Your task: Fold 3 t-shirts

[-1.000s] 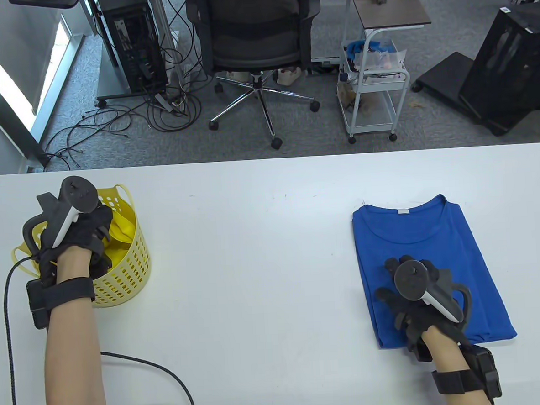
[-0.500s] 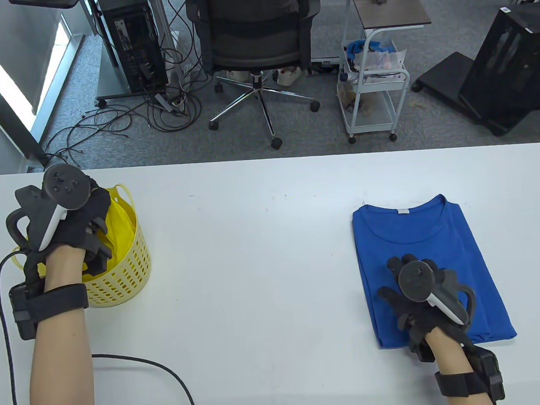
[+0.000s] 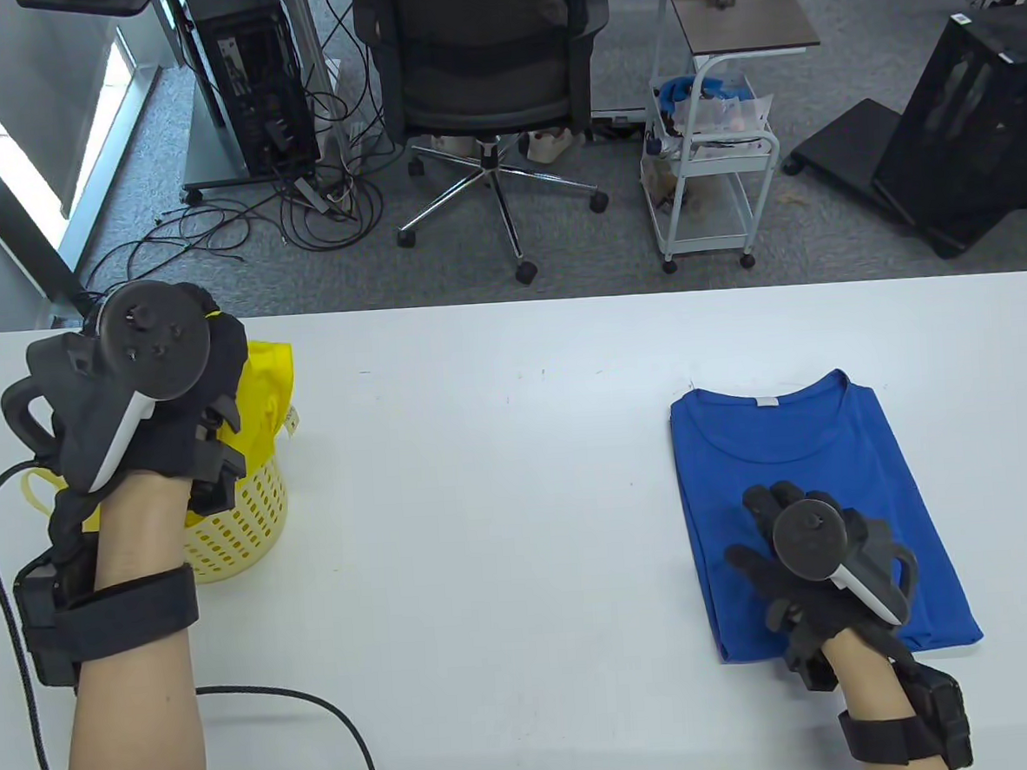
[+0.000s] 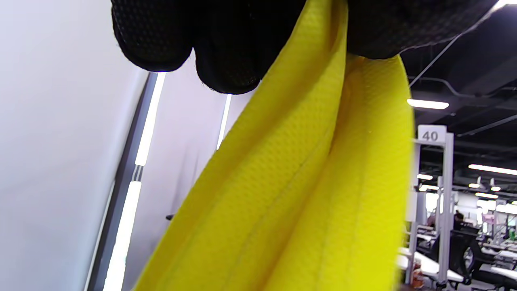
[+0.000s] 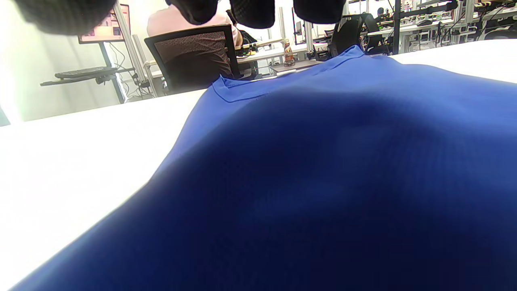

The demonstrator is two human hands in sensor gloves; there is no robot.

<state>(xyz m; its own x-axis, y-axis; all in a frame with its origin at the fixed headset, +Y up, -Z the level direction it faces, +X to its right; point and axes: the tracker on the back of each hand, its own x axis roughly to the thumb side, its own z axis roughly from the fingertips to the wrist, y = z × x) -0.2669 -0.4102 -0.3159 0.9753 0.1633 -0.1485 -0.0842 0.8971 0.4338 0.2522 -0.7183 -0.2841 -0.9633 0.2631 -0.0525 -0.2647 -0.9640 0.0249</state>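
Here, at the table's left, we see the left hand (image 3: pixel 145 407) clamped on a yellow t-shirt (image 3: pixel 266 391), fingers (image 4: pixel 226 44) bunching the cloth above the yellow basket (image 3: pixel 243 515), seemingly to bring it out for folding. At the near right, the right hand (image 3: pixel 808 571) rests flat, fingers spread, on the folded blue t-shirt (image 3: pixel 786 438), likely steadying it.
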